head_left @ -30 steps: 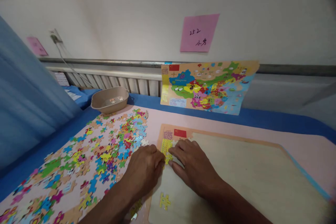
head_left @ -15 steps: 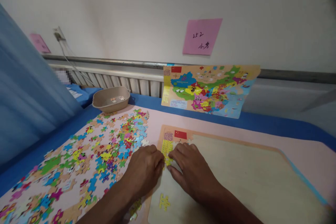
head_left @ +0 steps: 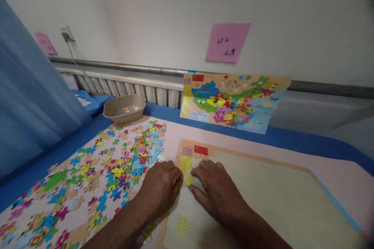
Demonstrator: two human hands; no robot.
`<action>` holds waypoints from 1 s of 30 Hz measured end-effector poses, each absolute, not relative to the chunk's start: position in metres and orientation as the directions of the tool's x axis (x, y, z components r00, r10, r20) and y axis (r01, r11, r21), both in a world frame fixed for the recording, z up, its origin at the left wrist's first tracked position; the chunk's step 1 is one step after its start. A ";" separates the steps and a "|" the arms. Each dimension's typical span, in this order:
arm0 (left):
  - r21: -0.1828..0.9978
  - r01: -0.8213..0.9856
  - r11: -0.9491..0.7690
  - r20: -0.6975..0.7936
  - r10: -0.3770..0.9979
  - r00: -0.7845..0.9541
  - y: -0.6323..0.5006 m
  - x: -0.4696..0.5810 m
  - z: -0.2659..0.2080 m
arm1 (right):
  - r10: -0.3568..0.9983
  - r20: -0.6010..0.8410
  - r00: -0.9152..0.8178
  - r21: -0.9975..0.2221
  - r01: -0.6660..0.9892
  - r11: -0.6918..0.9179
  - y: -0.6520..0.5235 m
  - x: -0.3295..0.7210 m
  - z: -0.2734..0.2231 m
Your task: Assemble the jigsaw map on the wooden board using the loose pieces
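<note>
A puzzle board [head_left: 263, 198] lies in front of me, its top left corner filled with joined pieces, among them a red flag piece [head_left: 201, 150] and a strip of yellow pieces [head_left: 186, 163]. My left hand [head_left: 163, 183] is closed at the board's left edge, fingertips against the strip's lower left; what they hold, if anything, is hidden. Just right of a yellow puzzle piece [head_left: 189, 179] at the strip's lower end is my right hand [head_left: 214, 183], thumb and fingers apart, holding nothing I can see. Lower on the board lies a separate yellow piece [head_left: 182, 224].
Many loose puzzle pieces [head_left: 117, 171] spread over the pink tabletop at left. Behind them stands a beige basin [head_left: 124, 111] with a few pieces inside. A printed map sheet [head_left: 233, 103] leans against the wall rail. A blue curtain [head_left: 37, 85] hangs at far left.
My right hand has shifted slightly right, its fingertips drawing off the yellow piece, which now shows more fully. My left hand has stayed in place.
</note>
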State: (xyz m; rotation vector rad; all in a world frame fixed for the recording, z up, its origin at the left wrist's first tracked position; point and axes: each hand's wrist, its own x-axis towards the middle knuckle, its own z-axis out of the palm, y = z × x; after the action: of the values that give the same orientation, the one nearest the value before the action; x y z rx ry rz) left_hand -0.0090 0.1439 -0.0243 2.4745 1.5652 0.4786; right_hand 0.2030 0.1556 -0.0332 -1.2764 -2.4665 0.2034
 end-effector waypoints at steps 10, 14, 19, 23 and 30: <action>0.316 0.849 -0.424 0.162 0.906 0.392 0.144 -0.009 -0.025 | 0.861 0.181 -0.475 -0.362 0.782 0.507 0.153 0.199 -0.032; 0.328 0.844 -0.424 0.165 0.906 0.391 0.144 -0.009 -0.025 | 0.867 0.159 -0.471 -0.350 0.795 0.496 0.151 0.196 -0.029; 0.358 0.830 -0.428 0.198 0.903 0.381 0.143 -0.012 -0.024 | 0.869 0.170 -0.465 -0.359 0.792 0.494 0.151 0.197 -0.031; 0.378 0.827 -0.416 0.237 0.907 0.347 0.142 -0.018 -0.016 | 0.875 0.161 -0.456 -0.384 0.788 0.481 0.151 0.196 -0.030; 0.401 0.810 -0.428 0.233 0.903 0.362 0.138 -0.022 -0.013 | 0.894 0.152 -0.421 -0.417 0.793 0.444 0.152 0.194 -0.026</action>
State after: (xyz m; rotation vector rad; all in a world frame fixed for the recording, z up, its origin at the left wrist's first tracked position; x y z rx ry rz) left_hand -0.0224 0.1378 -0.0126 2.4048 1.5393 0.6240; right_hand 0.1944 0.1525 -0.0260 -1.4359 -2.3500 0.4009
